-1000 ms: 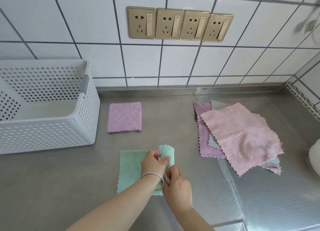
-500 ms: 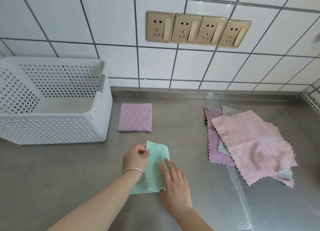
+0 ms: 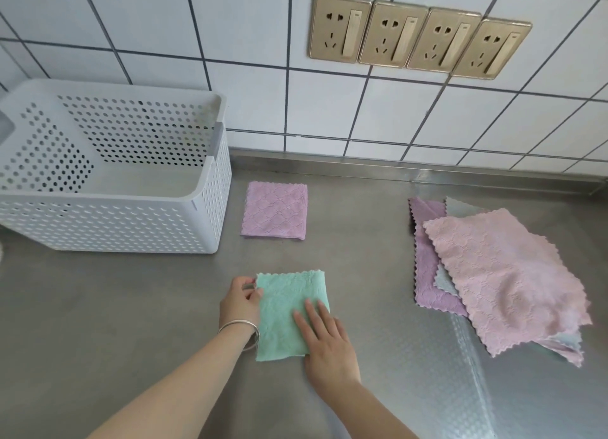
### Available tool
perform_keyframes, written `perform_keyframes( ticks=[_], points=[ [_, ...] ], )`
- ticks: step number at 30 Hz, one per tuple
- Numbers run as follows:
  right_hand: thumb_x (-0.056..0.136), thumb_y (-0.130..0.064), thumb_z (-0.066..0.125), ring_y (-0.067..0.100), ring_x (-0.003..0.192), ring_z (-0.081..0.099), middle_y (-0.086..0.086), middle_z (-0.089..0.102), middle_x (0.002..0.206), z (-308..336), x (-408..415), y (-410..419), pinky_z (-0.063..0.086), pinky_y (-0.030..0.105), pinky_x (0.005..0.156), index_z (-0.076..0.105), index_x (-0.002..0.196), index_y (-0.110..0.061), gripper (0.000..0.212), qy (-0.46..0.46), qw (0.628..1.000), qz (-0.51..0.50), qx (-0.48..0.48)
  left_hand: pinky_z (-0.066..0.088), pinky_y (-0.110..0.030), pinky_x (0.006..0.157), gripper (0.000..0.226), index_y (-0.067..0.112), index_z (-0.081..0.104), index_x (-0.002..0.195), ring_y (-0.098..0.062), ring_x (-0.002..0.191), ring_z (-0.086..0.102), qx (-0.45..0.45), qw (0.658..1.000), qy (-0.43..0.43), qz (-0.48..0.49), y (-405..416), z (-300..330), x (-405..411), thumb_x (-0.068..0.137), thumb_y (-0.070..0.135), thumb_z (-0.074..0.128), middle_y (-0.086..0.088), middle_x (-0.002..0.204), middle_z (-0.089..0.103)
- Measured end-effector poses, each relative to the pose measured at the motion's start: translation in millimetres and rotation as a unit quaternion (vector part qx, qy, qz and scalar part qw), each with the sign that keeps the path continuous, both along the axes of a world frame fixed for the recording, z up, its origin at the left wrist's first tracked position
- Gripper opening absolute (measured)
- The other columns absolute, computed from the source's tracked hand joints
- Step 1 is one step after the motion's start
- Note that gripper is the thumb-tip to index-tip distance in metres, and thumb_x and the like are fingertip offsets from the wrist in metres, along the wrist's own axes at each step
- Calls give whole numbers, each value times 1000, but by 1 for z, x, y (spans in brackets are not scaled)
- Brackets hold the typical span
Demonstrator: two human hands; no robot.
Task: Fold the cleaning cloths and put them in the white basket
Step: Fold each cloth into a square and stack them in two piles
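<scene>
No text, label, brand, number or sign can be read anywhere. The four sockets (image 3: 419,35) on the wall at 1 o'clock bear only pin holes and plain rocker switches, no markings.

Left grip (image 3: 241,302) pinching, right grip (image 3: 324,340) flat.
</scene>
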State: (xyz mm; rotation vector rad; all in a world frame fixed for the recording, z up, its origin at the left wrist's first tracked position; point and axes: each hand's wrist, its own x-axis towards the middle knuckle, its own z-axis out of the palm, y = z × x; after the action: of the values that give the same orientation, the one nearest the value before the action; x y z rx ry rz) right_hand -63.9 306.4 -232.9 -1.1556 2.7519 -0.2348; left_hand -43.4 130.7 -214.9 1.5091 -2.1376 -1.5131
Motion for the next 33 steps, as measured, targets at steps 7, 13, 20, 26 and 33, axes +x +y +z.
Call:
perform_keyframes(
  ticks=[7, 13, 20, 26, 33],
  points=[
    [71, -50, 42, 19, 129, 33, -2, 53, 136, 4, -2, 3, 37, 37, 103, 43, 132, -28, 65, -19, 998, 39, 38, 39, -24, 77, 24, 13, 57, 111, -25, 95, 63, -38, 999, 14, -6, -1, -10, 1, 87, 11, 57, -9, 104, 71],
    [87, -46, 39, 16, 134, 28, -3, 44, 144, 10, -8, 12, 13, 32, 108, 35, 140, -28, 57, -3, 999, 42, -17, 47, -40, 89, 36, 7, 56, 118, -34, 103, 57, -270, 957, -2, -102, 5, -13, 19, 83, 16, 53, -15, 120, 57],
    [87, -47, 34, 16, 142, 10, -3, 35, 147, -3, -20, 2, 7, 37, 111, 36, 137, -20, 57, -12, 997, 42, 63, 2, -42, 112, 63, 15, 32, 137, -15, 145, -8, -380, 830, -127, -389, 34, -42, 47, 91, 55, 14, -1, 156, 12],
    [97, -46, 6, 15, 142, 8, 0, 35, 149, -8, -24, 9, 8, 41, 111, 33, 139, -16, 59, -17, 997, -29, 70, 5, -42, 112, 72, 15, 27, 141, -15, 145, -11, -386, 806, -120, -433, 36, -41, 23, 82, 56, 32, -1, 158, -7],
    [96, -47, 3, 12, 145, -8, 0, 37, 148, -11, -92, 25, 6, 41, 112, 31, 140, -15, 60, -1, 992, -83, 91, 5, -45, 112, 70, 13, 44, 133, -20, 144, 10, -378, 782, -123, -480, 46, -34, -59, 79, 55, 33, -8, 141, 47]
  ],
)
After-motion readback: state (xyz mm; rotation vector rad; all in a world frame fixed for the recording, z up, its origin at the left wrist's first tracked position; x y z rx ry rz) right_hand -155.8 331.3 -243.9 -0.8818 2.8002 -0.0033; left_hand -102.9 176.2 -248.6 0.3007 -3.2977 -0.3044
